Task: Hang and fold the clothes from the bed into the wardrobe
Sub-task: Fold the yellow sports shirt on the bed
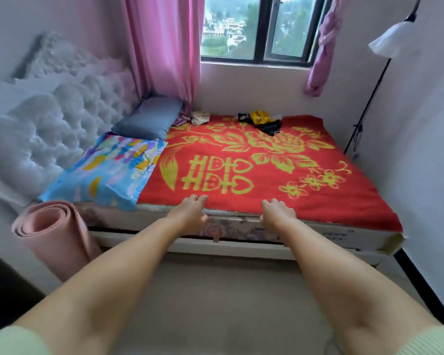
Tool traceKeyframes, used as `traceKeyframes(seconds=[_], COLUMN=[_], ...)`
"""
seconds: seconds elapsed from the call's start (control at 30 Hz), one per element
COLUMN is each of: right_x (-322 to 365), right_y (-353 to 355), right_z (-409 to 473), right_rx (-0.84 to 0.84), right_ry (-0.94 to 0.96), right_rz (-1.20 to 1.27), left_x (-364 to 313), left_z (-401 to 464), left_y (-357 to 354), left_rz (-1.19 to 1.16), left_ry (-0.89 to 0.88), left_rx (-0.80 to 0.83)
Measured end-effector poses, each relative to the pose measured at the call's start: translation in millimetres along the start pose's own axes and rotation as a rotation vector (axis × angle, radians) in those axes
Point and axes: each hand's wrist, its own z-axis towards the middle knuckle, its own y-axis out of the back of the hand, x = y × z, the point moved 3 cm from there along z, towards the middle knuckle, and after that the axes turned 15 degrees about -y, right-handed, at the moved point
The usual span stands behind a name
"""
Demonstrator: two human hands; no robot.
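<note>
Crumpled yellow-and-black clothes (263,121) lie at the red floral bedspread's (318,190) far edge; left hand (190,213) and right hand (277,212), loosely curled and empty, need a long reach.

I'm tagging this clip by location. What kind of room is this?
A bedroom, most likely: a bed with a tufted headboard, a grey pillow and pink curtains.

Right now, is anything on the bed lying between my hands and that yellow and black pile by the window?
Nothing visible: only bare red blanket lies between both hands and the pile.
</note>
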Motion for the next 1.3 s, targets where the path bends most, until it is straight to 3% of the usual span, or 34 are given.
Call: traceKeyframes(seconds=[0.23,0.43,0.57,0.67,0.93,1.3], right_x=[-54.8,-53.1,-53.3,-53.0,-100.7,-201.5], right_y=[10.5,40.5,54.5,80.7,88.5,102.3], right_z=[76.5,185.1,262.1,315.5,430.1,652.5], right_rx=[0.05,0.016,0.059,0.047,0.085,0.135], right_ry=[-0.099,-0.114,-0.167,-0.16,-0.271,-0.24], right_rz=[-0.002,-0.044,-0.039,0.006,-0.04,-0.024], left_x=[-33.0,0.1,24.2,31.4,0.9,-16.4], left_z=[116.8,245.1,335.2,401.6,528.8,724.9], left_y=[1.3,22.2,29.3,48.8,22.3,9.7], left_rz=[0.03,0.052,0.07,0.06,0.08,0.062], left_ry=[-0.124,-0.134,-0.122,-0.121,-0.221,-0.1], left_rx=[0.023,-0.032,0.046,0.018,0.141,0.135])
